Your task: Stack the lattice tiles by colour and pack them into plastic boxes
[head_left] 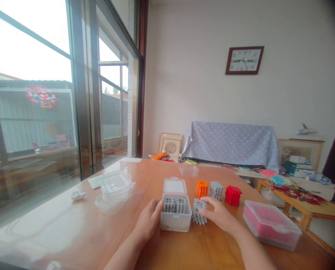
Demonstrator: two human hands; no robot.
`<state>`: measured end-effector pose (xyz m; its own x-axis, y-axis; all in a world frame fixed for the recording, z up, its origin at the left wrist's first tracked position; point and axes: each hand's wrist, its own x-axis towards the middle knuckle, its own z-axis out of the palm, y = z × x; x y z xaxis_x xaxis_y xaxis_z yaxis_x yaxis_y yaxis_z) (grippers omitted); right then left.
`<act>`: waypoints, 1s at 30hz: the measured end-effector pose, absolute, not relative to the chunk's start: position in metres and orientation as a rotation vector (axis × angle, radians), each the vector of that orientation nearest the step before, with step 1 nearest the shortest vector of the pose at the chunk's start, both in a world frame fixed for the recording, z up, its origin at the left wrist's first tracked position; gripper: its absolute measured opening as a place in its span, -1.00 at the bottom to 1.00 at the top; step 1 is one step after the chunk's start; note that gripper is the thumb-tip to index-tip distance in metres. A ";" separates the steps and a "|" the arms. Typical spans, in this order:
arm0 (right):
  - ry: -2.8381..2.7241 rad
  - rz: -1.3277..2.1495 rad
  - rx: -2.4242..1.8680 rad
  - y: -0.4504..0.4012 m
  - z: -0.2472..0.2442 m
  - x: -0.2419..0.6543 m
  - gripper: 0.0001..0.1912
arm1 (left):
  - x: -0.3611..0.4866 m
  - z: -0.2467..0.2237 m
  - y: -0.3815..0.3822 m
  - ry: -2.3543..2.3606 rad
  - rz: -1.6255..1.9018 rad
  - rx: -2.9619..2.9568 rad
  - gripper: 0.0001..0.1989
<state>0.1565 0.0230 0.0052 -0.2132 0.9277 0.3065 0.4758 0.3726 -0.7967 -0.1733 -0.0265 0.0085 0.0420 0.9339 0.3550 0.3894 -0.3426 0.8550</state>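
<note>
A small clear plastic box (175, 224) with its lid (174, 186) flipped back stands in front of me on the table. Inside it are stacks of grey notched plastic pieces (175, 205). My left hand (151, 218) grips the box's left wall, thumb at the rim; its other fingers are mostly hidden. To the right of the box, my right hand (219, 214) has its thumb and fingers closed around a standing stack of grey notched pieces (198, 214). Behind that stack stand an orange stack (202, 189), another grey stack (216, 190) and a red stack (233, 195).
A lidded clear box with pink contents (271, 224) sits at the right table edge. Clear containers (115, 189) and a crumpled white scrap (78, 195) lie left on the wooden table (100, 232). Another clear tray (188, 171) is farther back. Windows line the left.
</note>
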 end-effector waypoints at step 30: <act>-2.027 0.472 -1.202 -0.014 0.044 0.012 -0.78 | -0.180 0.005 -0.031 1.238 1.587 1.748 -0.72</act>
<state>0.0116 -0.0142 0.0437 -0.3045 0.8657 0.3972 0.6015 0.4981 -0.6246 -0.1800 -0.0310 0.0046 -0.0768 0.8476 0.5251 0.3025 -0.4820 0.8223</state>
